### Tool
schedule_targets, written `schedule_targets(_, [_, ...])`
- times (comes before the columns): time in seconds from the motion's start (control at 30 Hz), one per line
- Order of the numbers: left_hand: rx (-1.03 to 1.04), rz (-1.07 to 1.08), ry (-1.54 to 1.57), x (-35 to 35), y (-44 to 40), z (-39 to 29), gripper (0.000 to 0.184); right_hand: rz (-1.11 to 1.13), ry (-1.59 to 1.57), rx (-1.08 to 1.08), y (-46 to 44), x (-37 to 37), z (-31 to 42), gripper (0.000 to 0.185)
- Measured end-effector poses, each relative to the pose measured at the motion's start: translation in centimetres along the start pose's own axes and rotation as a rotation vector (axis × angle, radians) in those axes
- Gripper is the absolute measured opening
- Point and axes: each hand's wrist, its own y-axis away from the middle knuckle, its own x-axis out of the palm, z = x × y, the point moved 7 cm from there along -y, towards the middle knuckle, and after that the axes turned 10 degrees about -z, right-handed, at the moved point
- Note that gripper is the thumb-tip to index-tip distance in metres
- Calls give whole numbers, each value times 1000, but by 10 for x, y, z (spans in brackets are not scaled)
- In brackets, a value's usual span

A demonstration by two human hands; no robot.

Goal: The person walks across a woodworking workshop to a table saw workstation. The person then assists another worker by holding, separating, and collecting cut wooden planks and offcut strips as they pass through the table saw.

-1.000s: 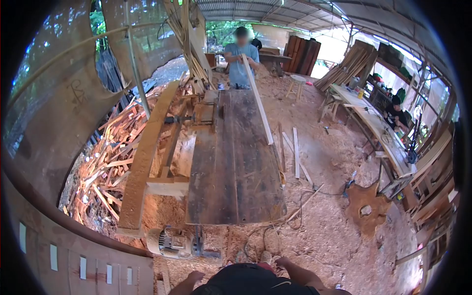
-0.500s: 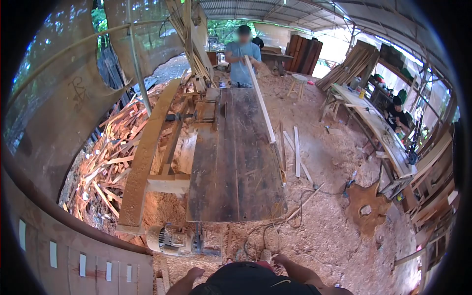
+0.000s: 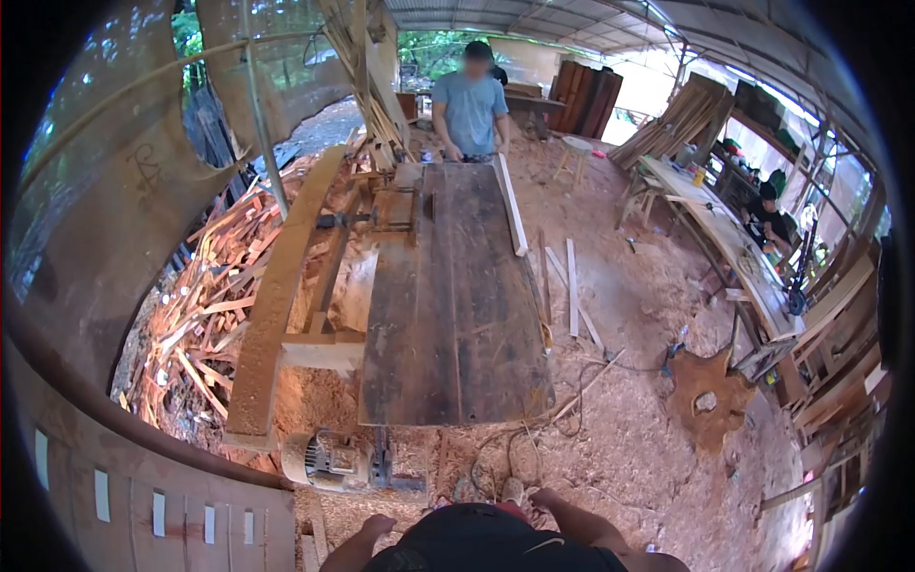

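Note:
At the bottom of the view my left hand [image 3: 378,525] hangs beside my dark clothing, above the sawdust-covered floor. My right hand [image 3: 545,500] is low on the other side, near my shoe [image 3: 513,490]. Neither hand touches the dark wooden saw table [image 3: 457,315] in front of me, and I see nothing held. Their fingers are too small and turned away to read. A pale wooden strip [image 3: 512,210] lies along the table's far right edge. Behind that end stands a co-worker in a blue shirt [image 3: 469,110], hands lowered near the tabletop.
An electric motor [image 3: 329,460] sits on the floor left of my feet. A long thick beam [image 3: 276,315] runs along the table's left, beside piled offcuts [image 3: 214,305]. Cables [image 3: 519,443] cross the floor. To the right are a slab stump [image 3: 710,400] and a long workbench [image 3: 724,238].
The co-worker has lowered the raised far end of the pale strip, which now rests lower along the table's right edge. Their hands came down too. My hands have barely moved.

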Motion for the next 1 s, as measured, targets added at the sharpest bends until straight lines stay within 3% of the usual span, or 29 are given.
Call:
schedule_targets(0.1, [42,-18,-66,-22,27,-30,44,-30,319,-243,8,-10,20,35])
schedule_targets(0.2, [86,-36,-71,-26,28,-36,41,-9,365,-241,11,-13,24,36])
schedule_targets(0.27, [197,10,-118,-17,16,-31,39,21,252,-154,-5,-3,10,37])
schedule_targets(0.33, [64,10,132,-10,12,-18,39,12,160,-98,-6,0,6,37])
schedule_targets(0.37, [-3,9,257,-8,11,-13,39,9,265,-151,0,-1,9,34])
schedule_targets(0.47, [5,8,118,-6,4,-9,41,-18,46,-24,3,-4,5,33])
schedule_targets(0.57, [-5,24,167,2,-6,2,42,-22,120,-49,10,-9,12,33])
schedule_targets(0.67, [-23,-2,380,7,-5,2,41,2,-83,106,8,4,-1,33])
schedule_targets(0.7, [154,-22,238,1,-1,-11,41,-22,23,42,-14,23,-15,32])
schedule_targets(0.77, [508,-59,-46,-15,22,-38,40,-10,-96,124,-18,30,-20,30])
schedule_targets(0.87, [523,-41,-1,-14,20,-38,35,-29,-54,99,-11,27,-14,27])
schedule_targets(1.0, [285,14,196,-17,30,-39,30,-74,143,-56,14,0,12,26])
